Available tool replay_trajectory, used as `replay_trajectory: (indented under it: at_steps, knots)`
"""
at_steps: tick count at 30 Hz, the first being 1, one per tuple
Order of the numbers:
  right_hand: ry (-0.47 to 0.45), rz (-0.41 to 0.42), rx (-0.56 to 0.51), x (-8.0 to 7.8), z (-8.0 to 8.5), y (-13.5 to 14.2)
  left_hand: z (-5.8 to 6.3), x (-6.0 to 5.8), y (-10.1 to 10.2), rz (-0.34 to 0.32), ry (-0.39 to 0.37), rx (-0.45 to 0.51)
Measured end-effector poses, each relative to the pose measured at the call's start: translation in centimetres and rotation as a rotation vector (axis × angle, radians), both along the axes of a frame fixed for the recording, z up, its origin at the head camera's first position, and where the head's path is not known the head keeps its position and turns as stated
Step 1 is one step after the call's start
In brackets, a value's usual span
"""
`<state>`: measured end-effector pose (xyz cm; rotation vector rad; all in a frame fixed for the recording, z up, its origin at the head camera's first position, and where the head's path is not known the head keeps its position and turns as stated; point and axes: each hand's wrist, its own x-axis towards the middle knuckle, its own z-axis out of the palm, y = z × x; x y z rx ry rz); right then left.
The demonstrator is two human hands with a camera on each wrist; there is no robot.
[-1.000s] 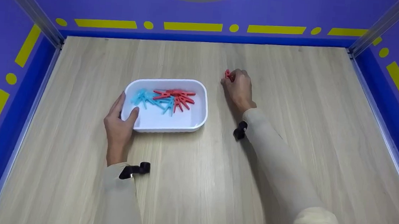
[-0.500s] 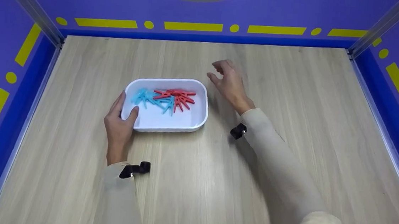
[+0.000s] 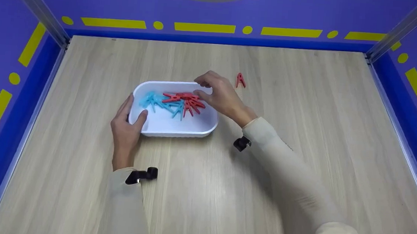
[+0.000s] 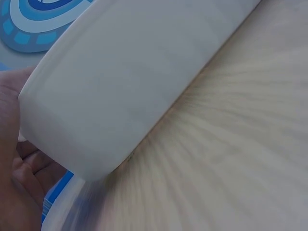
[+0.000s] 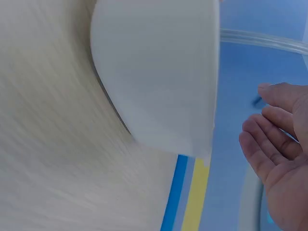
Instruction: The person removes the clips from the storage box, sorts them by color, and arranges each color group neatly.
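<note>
Helpfully, the left hand [image 3: 127,130] is gripping the white tray [image 3: 163,125] while the right hand [image 3: 225,98], fingers parted and empty, is hovering near red clips [image 3: 189,97] probably best pinched singly.

Head view looks down over the tray [image 3: 167,125]; wrist views (low, close) face its walls [image 4: 110,82].

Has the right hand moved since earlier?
Yes: in the head view, against the wall, the right hand has shifted left, from the lone red clip to above the tray.
</note>
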<state>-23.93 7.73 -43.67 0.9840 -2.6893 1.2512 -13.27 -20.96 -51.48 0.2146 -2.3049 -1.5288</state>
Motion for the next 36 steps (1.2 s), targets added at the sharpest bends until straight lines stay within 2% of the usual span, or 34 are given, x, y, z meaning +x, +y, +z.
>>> replay_trajectory:
  at_steps: [8,15,27,36]
  knots:
    - [-0.054,0.049,0.034,-0.2,-1.3,-0.8,0.1,-0.1,0.1,-0.003,-0.002,-0.001]
    - [-0.091,0.051,0.128,-0.6,-1.6,-2.2,0.1,-0.2,0.1,-0.002,-0.011,-0.016]
    - [0.02,-0.014,0.299,-0.7,-3.3,-4.3,-0.2,0.0,0.0,-0.017,0.011,0.008]
    - [0.018,-0.024,0.342,-0.6,-3.7,-4.4,-0.1,0.0,0.0,-0.014,0.013,0.004]
